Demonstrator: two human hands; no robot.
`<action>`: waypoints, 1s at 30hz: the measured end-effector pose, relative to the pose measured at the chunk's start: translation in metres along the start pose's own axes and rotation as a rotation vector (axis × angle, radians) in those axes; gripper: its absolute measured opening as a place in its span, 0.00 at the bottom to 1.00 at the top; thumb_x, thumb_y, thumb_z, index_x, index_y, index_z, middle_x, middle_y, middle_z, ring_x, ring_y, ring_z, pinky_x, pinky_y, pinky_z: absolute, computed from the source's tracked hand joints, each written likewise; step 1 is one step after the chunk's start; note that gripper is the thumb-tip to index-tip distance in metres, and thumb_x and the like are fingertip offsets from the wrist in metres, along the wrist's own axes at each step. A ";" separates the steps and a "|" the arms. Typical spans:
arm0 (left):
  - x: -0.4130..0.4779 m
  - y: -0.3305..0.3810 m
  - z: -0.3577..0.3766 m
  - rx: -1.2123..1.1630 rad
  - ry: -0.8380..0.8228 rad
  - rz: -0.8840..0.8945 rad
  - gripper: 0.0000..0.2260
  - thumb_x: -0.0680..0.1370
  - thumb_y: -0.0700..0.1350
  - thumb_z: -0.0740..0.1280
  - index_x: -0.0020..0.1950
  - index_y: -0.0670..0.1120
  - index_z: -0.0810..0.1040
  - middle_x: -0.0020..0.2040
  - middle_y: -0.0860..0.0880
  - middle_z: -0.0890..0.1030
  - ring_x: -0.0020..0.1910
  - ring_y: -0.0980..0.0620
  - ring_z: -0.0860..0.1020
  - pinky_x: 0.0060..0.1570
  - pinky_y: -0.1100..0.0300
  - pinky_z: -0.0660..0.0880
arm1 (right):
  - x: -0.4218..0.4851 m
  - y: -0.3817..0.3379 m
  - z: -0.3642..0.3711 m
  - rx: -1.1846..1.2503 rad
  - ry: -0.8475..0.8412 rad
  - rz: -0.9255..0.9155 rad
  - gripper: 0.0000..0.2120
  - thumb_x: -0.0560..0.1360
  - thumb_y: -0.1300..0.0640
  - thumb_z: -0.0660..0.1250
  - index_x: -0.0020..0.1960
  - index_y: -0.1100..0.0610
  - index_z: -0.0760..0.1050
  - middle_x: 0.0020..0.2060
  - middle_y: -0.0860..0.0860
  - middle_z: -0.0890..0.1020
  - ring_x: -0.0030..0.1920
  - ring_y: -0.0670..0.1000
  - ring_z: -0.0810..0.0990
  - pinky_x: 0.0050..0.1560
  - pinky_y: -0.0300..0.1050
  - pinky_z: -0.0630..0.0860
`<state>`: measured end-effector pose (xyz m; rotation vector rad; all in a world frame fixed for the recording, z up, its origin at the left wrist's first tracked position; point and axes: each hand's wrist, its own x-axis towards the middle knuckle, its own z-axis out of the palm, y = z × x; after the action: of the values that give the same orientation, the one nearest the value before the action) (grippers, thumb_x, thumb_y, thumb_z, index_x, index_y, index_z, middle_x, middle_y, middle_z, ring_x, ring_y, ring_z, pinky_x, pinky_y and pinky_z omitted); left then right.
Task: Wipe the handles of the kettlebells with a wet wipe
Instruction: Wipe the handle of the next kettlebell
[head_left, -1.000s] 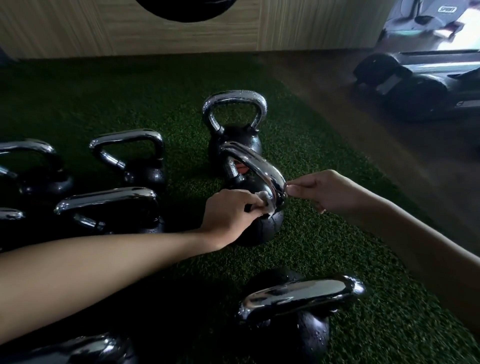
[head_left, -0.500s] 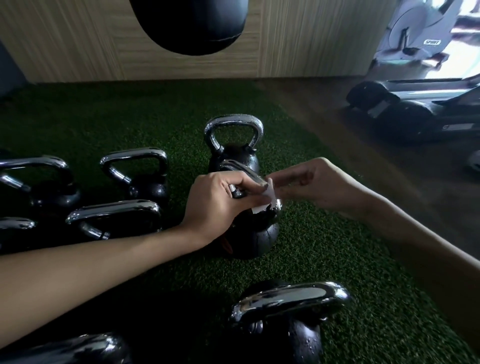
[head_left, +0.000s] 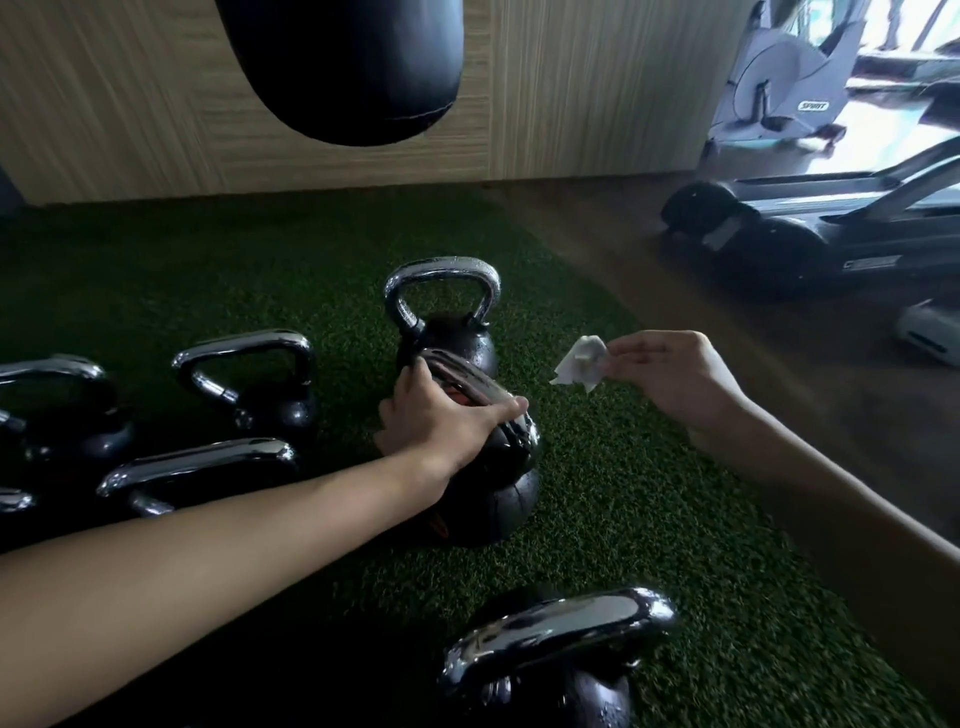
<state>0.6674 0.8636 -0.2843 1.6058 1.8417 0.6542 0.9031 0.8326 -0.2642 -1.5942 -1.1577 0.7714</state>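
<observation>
Wipe held clear of the metal, kettlebell steadied by the other hand.
The wet wipe (head_left: 581, 362) is a small, crumpled scrap, limp and light. It hangs in the air to the right of the middle kettlebell (head_left: 498, 499), touching nothing. The right hand (head_left: 670, 374) pinches it at one edge between thumb and fingertips. The kettlebell stands on the green turf (head_left: 649, 519) and looks heavy and rigid, unlikely to shift under a rub. Its chrome handle (head_left: 475, 382) looks slick, so the wipe would probably work best folded round the bar. The left hand (head_left: 441, 421) clasps that handle from above, with the fingers curled over its far side and the thumb laid along the bar.
</observation>
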 end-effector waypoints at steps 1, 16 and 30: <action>-0.001 0.003 0.005 -0.015 -0.015 -0.012 0.63 0.58 0.74 0.76 0.84 0.51 0.52 0.82 0.51 0.59 0.79 0.43 0.59 0.74 0.41 0.61 | 0.000 0.002 -0.001 -0.013 0.003 0.003 0.08 0.68 0.54 0.81 0.46 0.51 0.86 0.39 0.48 0.88 0.39 0.50 0.80 0.39 0.43 0.74; 0.022 0.013 0.024 0.104 0.003 -0.028 0.58 0.62 0.70 0.77 0.81 0.48 0.52 0.77 0.45 0.69 0.73 0.40 0.69 0.71 0.45 0.61 | 0.004 0.027 0.011 -0.009 -0.046 0.077 0.09 0.66 0.50 0.82 0.44 0.49 0.86 0.37 0.43 0.87 0.40 0.43 0.80 0.41 0.41 0.72; 0.080 -0.019 -0.061 0.305 -0.546 0.443 0.71 0.49 0.78 0.75 0.81 0.65 0.37 0.80 0.63 0.59 0.79 0.59 0.55 0.79 0.48 0.53 | 0.024 0.057 0.056 0.011 0.071 0.221 0.07 0.67 0.50 0.80 0.43 0.49 0.85 0.37 0.45 0.83 0.34 0.43 0.75 0.31 0.39 0.69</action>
<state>0.6040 0.9410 -0.2651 2.1596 1.2342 0.0768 0.8796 0.8710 -0.3349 -1.7453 -0.9351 0.8545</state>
